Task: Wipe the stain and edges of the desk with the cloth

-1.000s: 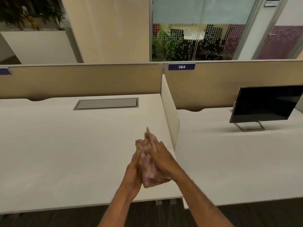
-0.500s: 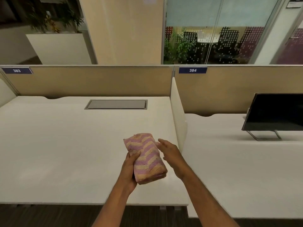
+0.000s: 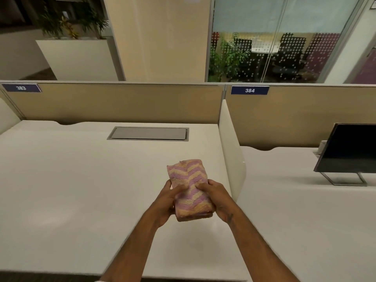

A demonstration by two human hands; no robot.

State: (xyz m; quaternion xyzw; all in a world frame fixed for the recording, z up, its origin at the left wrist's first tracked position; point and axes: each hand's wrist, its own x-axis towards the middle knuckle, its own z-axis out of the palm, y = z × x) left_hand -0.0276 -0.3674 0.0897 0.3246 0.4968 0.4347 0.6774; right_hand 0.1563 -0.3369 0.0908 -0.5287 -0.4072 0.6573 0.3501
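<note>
A folded cloth (image 3: 188, 180) with pink, purple and yellow zigzag stripes is held above the white desk (image 3: 71, 190), near its right side. My left hand (image 3: 165, 202) grips the cloth's left edge and my right hand (image 3: 216, 197) grips its right edge, thumbs pressed on top. The cloth is raised off the desk surface. No stain stands out on the desk top from here.
A grey cable hatch (image 3: 148, 133) is set into the back of the desk. A white divider panel (image 3: 231, 151) separates it from the neighbouring desk, where a dark monitor (image 3: 348, 148) stands. Tan partitions (image 3: 114, 102) labelled 383 and 384 run along the back.
The cloth went from bunched between both hands to a neat fold. My right hand, loose beside it half a second ago, has closed on its right edge. The view shifted left.
</note>
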